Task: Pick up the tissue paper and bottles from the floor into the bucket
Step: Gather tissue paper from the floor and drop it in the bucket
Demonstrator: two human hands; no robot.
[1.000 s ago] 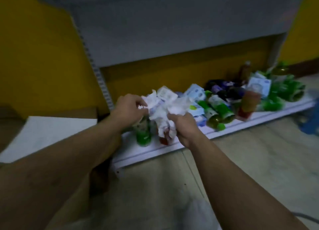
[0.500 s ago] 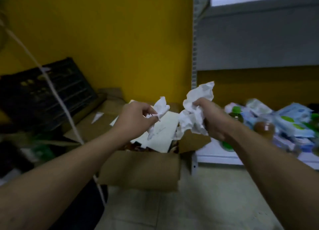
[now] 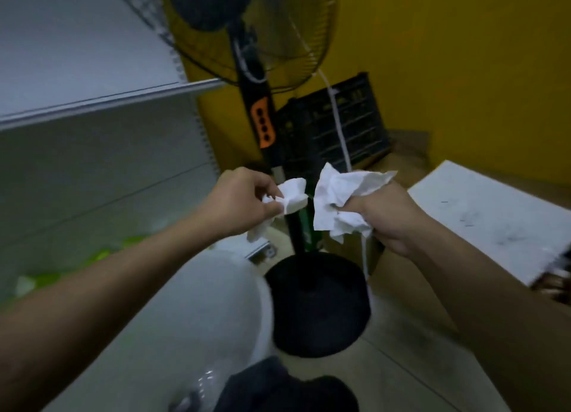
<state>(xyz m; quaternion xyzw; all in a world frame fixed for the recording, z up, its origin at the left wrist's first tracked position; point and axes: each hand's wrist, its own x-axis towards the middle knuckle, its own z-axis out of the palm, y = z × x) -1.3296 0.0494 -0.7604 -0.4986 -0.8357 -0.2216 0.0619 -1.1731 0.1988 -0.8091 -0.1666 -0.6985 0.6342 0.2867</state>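
Note:
My left hand [image 3: 244,201] is shut on a small crumpled piece of white tissue paper [image 3: 292,196]. My right hand [image 3: 386,213] grips a larger wad of white tissue paper [image 3: 340,201]. Both hands are held out in front of me at about the same height, a short gap between the two wads. Below my left forearm lies a white rounded shape, seemingly the bucket [image 3: 213,306], blurred. Some green blurred things [image 3: 102,254], perhaps bottles, lie at the far left on the low shelf.
A black standing fan [image 3: 265,124] with a round base [image 3: 318,306] stands right behind my hands. A grey shelf unit [image 3: 92,102] fills the left. A black crate [image 3: 336,127], cardboard and a white board [image 3: 491,217] sit at the right by the yellow wall.
My view has swung left, from the shelf of bottles and the cardboard box to the fan and the white rounded shape. Both hands still hold their tissue wads, kept in front of me.

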